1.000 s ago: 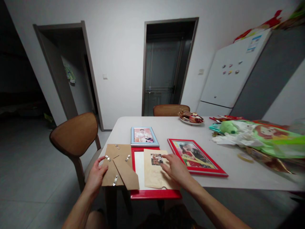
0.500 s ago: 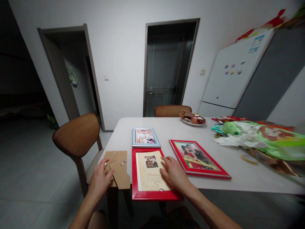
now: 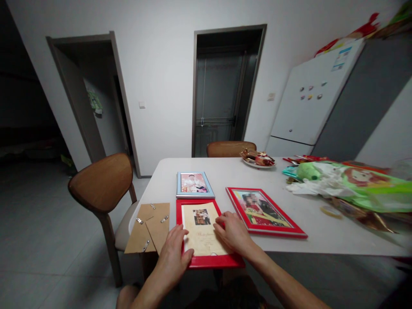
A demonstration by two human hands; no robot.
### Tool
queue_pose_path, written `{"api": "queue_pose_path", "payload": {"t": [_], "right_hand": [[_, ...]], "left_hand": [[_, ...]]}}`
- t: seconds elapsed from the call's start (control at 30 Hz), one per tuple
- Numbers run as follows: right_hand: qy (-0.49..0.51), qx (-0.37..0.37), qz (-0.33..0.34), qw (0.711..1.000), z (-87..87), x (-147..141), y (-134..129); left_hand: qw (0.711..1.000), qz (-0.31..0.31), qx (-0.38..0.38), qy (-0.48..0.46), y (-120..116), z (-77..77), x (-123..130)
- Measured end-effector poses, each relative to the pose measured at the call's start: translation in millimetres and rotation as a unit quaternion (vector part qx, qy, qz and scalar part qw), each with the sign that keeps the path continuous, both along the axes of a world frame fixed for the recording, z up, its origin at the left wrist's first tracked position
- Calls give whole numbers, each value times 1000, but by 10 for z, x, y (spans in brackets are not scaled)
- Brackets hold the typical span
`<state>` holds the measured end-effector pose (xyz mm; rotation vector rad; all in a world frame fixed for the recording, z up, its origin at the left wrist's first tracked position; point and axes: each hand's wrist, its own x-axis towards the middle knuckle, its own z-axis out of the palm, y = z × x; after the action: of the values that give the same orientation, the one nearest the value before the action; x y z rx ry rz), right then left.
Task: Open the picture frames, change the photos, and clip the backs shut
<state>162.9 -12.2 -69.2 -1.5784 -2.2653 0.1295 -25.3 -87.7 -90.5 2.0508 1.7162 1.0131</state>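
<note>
A cream printed sheet (image 3: 202,240) with a small photo lies inside a red frame (image 3: 219,261) at the table's near edge. My left hand (image 3: 175,253) rests on the left side of this frame and sheet, fingers apart. On the right side, my right hand (image 3: 233,231) touches the sheet's edge with its fingers spread. To the left lies a brown backing board (image 3: 138,240) with metal clips, partly over the table edge. Behind the red frame is a light blue framed picture (image 3: 195,184). Another red framed picture (image 3: 264,212) lies to the right.
Green plastic packaging (image 3: 370,184), white tissue and a tape roll (image 3: 331,212) lie on the right of the table (image 3: 277,245). A plate (image 3: 257,165) with wrapped items stands near the far edge. Wooden chairs (image 3: 103,182) stand left and behind.
My left hand has moved right, from the brown backing board to the left edge of the sheet and red frame. My right hand has stayed at the sheet's right edge.
</note>
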Motion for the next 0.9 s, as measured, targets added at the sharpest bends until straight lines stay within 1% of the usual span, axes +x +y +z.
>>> {"api": "queue_pose_path", "payload": {"t": [0.1,0.13,0.17,0.23,0.3,0.4,0.47,0.5,0.53,0.57,0.6,0.67,0.7,0.73,0.8,0.9], "right_hand": [[0,8,72,997,-7,-66,-88],[11,14,79,997,-14,-72,-89],[23,22,70,997,-22,-66,-74],[41,25,19,999,-37,-17,2],[41,-7,-24,999,-54,56,107],[46,-54,-47,996,-77,137,234],[83,-58,-69,992,-77,155,267],[117,-73,-83,987,-69,157,267],[168,-102,-93,976,-54,157,257],[232,-144,-95,957,-33,157,238],[305,-191,-89,929,-4,155,211],[442,-266,-61,854,71,150,144],[491,-285,-45,822,116,146,108],[526,-295,-32,797,164,141,72],[561,-304,-23,769,257,126,8],[575,-327,-14,750,367,99,-59]], "left_hand": [[1000,-5,1,-3,2,6,25],[1000,-8,1,-3,3,5,38],[1000,-10,0,-2,4,4,51],[1000,-13,-4,0,8,7,71],[1000,-11,-10,-4,14,16,82],[1000,-7,-18,-12,28,37,93],[1000,-7,-25,-15,39,54,108],[999,-9,-29,-19,44,67,121],[999,-12,-35,-26,48,83,140],[998,-13,-41,-34,51,104,167],[998,-14,-47,-44,54,131,203],[997,-27,-54,-55,58,199,299],[996,-40,-54,-57,60,237,356],[996,-55,-50,-57,63,274,414],[995,-82,-32,-52,67,338,524],[994,-106,15,-29,58,389,633]]}}
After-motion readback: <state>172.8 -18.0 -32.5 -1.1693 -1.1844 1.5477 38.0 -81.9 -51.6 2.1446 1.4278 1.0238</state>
